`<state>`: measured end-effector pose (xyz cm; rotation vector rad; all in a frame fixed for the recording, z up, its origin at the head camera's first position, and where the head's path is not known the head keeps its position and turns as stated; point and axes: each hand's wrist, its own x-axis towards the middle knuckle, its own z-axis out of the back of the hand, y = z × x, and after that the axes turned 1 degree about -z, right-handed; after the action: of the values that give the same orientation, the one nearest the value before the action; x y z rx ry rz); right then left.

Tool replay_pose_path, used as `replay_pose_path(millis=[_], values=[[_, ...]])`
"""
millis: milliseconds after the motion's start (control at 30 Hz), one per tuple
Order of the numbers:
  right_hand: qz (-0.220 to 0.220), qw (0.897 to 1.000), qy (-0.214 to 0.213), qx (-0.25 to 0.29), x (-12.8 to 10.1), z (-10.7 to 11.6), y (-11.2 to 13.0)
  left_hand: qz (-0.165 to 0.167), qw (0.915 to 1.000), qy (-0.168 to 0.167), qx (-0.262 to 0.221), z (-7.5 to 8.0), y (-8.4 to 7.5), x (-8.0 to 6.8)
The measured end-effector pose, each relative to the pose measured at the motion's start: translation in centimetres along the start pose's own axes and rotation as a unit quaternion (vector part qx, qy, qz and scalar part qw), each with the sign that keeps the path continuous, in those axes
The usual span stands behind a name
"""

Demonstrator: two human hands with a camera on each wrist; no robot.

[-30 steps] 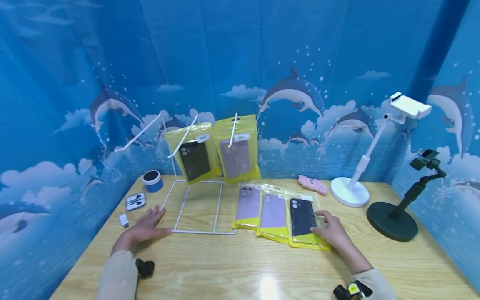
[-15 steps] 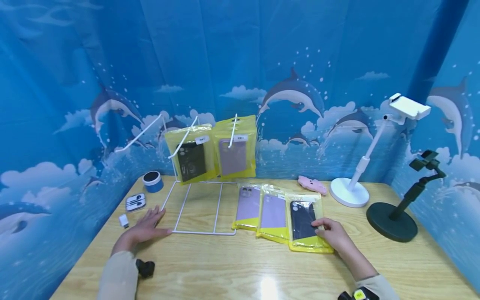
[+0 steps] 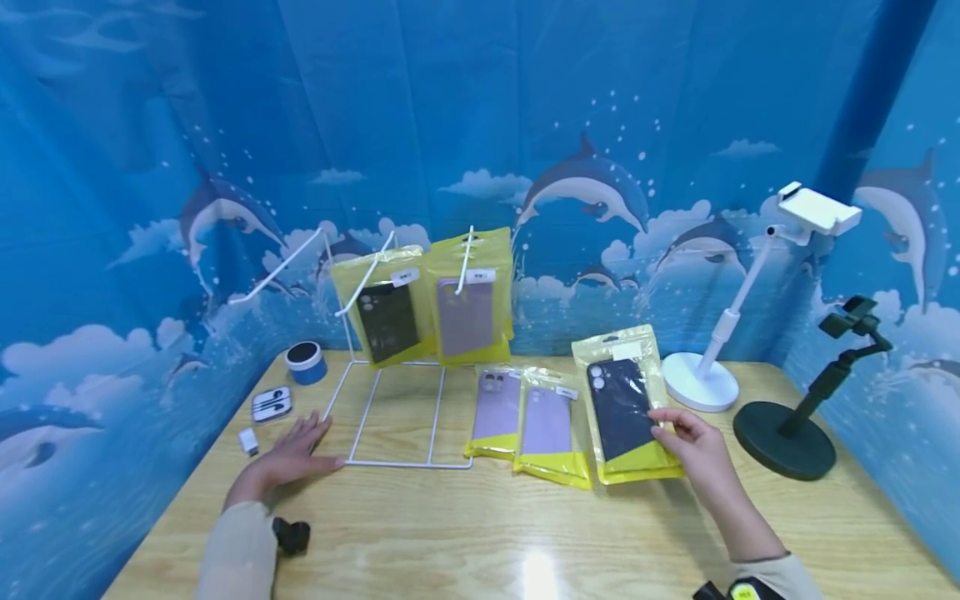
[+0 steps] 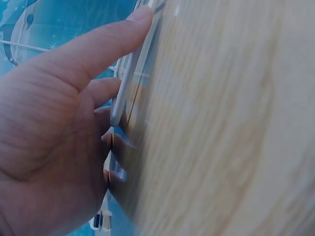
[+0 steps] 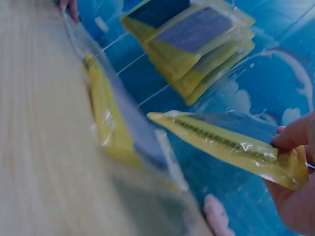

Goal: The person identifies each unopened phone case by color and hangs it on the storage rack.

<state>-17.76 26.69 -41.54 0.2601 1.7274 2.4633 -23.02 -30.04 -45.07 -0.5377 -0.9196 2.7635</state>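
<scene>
On the right side of the table (image 3: 480, 533) our right hand (image 3: 697, 454) pinches the lower right corner of a dark case pack (image 3: 626, 408), thumb on its front and fingers behind, and holds it tilted up off the wood; the right wrist view shows the same yellow-edged pack (image 5: 231, 140) clear of the table. Just to its left, 2 lilac case packs (image 3: 525, 417) lie flat side by side, overlapping slightly. Our left hand (image 3: 288, 458) rests flat on the table with straight fingers, holding nothing, its fingertips against the front left corner of a white wire rack (image 3: 393, 417); the left wrist view shows a finger (image 4: 103, 46) lying along the wire. 2 more packs (image 3: 427, 304) hang from the rack's hooks. Behind the left hand sit a white earbud case (image 3: 271, 403), a small white adapter (image 3: 247, 441) and a blue round speaker (image 3: 304, 362). Near the right edge stand a white phone stand (image 3: 712, 367) and a black stand (image 3: 795, 425).
</scene>
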Motion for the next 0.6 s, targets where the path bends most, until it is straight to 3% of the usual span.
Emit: replay_pose_path(millis=[100,233,367,600], values=[[0.065,0.994,-0.004,0.085,-0.5,0.1,1.3,0.001,1.0000,-0.001,0.002,0.0,-0.1,0.0],[0.169,0.970,0.014,0.175,-1.4,-0.7,3.6,0.000,1.0000,-0.001,0.004,0.0,-0.2,0.0],[0.263,0.945,0.040,0.193,-2.5,-2.3,6.5,-0.003,1.0000,-0.003,0.004,0.0,-0.2,-0.1],[0.393,0.890,0.139,0.182,-4.0,-7.8,10.6,-0.013,0.9999,-0.007,0.003,0.1,-0.3,-0.2]])
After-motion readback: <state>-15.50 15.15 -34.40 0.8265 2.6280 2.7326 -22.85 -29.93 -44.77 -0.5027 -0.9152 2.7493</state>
